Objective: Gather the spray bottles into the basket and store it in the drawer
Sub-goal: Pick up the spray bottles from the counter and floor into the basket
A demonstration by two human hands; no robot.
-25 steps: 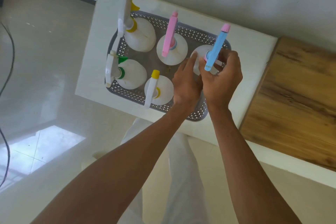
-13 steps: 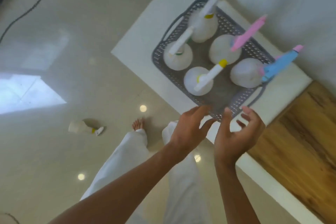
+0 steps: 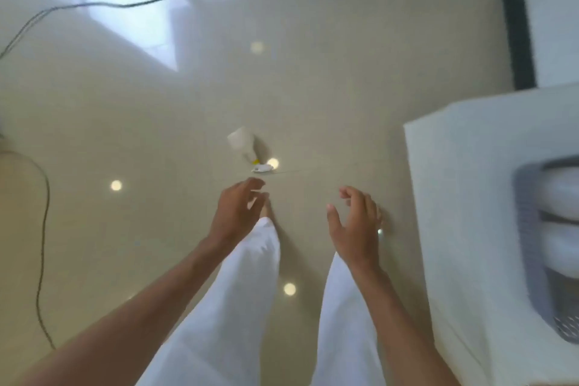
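The grey basket (image 3: 532,247) is cut off by the right edge, so only its left end is seen; the white bottles (image 3: 560,197) inside it are smeared by motion blur, and their spray heads are out of frame. The spray bottle on the floor (image 3: 243,147) is blurred and small; its trigger colour cannot be told. A foot is largely hidden behind the left hand (image 3: 235,213).
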